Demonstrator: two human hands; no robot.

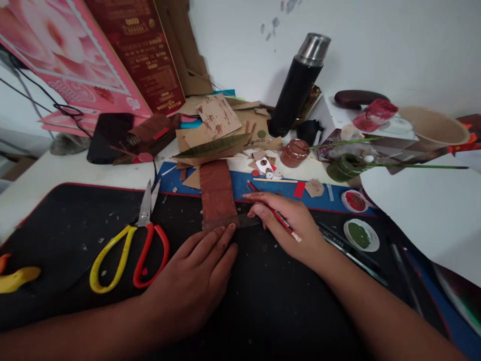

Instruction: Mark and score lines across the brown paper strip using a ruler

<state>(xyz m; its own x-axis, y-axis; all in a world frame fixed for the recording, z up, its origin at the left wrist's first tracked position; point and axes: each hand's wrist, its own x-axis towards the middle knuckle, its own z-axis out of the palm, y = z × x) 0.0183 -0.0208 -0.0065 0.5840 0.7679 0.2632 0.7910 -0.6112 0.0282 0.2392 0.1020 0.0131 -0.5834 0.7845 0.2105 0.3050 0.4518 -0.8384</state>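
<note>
A reddish-brown painted strip [217, 193] lies in the middle of the black mat, reaching back over the blue mat. Across its near end rests a clear ruler [248, 220]. My left hand [205, 271] lies flat with its fingertips on the ruler and the strip's near edge. To the right, my right hand [287, 223] holds a red and black pencil [280, 220] between thumb and fingers, its eraser end toward me. The right thumb and fingertips are beside the ruler's right part. Scissors [145, 220] with yellow and red handles lie partly open left of my left hand.
Brown [295, 153] and green paint jars [342, 169] stand behind, brushes across them. A black thermos [295, 85] stands at the back. Paint lids [361, 235] and pens lie right. Cardboard scraps [218, 118] are piled behind the strip.
</note>
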